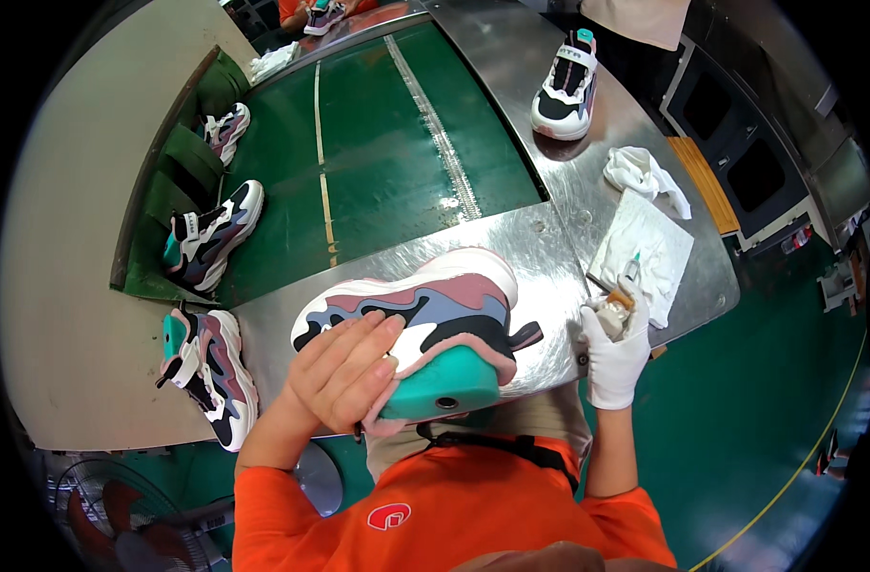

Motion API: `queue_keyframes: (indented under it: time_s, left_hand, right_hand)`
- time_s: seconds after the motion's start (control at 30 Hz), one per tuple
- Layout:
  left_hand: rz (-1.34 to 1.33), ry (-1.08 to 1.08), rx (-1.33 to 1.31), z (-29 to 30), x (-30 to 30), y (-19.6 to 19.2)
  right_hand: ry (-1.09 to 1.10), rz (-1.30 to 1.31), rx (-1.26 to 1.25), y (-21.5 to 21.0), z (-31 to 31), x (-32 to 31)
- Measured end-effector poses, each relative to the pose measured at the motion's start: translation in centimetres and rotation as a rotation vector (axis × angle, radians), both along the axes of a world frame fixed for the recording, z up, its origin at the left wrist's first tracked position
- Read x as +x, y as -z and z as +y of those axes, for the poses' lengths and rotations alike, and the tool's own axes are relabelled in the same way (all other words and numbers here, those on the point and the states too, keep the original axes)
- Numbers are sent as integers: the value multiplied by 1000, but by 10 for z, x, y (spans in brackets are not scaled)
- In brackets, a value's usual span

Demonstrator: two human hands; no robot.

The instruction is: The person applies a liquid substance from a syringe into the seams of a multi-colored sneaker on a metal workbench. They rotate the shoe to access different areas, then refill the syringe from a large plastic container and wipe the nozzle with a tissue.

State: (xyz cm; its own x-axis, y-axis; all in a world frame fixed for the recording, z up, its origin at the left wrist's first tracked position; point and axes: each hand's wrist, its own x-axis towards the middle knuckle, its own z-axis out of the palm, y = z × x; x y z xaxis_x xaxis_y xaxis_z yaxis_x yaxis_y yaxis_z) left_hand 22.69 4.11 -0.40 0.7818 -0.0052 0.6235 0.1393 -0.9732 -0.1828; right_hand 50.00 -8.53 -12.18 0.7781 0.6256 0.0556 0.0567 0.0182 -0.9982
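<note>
A chunky sneaker point(435, 305) in pink, grey, black and white lies on its side near the steel table's point(511, 238) front edge, with a teal shoe last point(443, 384) showing in its opening. My bare left hand point(344, 372) presses flat on the sneaker's side and holds it. My right hand point(614, 351), in a white glove, grips a small brush-like tool point(627, 286) over a small pale pot point(610, 315), just right of the shoe.
A white cloth pad point(645, 243) and a crumpled rag point(640, 172) lie right of the shoe. Another sneaker point(566, 91) stands on the far steel surface beside another person. A green conveyor belt point(387, 143) runs ahead; sneakers point(211, 238) point(209, 377) point(227, 129) rest along its left.
</note>
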Motion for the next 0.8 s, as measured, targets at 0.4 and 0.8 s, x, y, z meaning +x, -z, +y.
queue_keyframes:
  time_s: [0.4,0.8]
  left_hand:
    - [220,74,-41,-13,19,19]
    - [292,5,-81,-15,17,18]
  right_hand:
    - [-483,871,517,-18,-62,-1]
    - [-663,1035,552,7,-63,0]
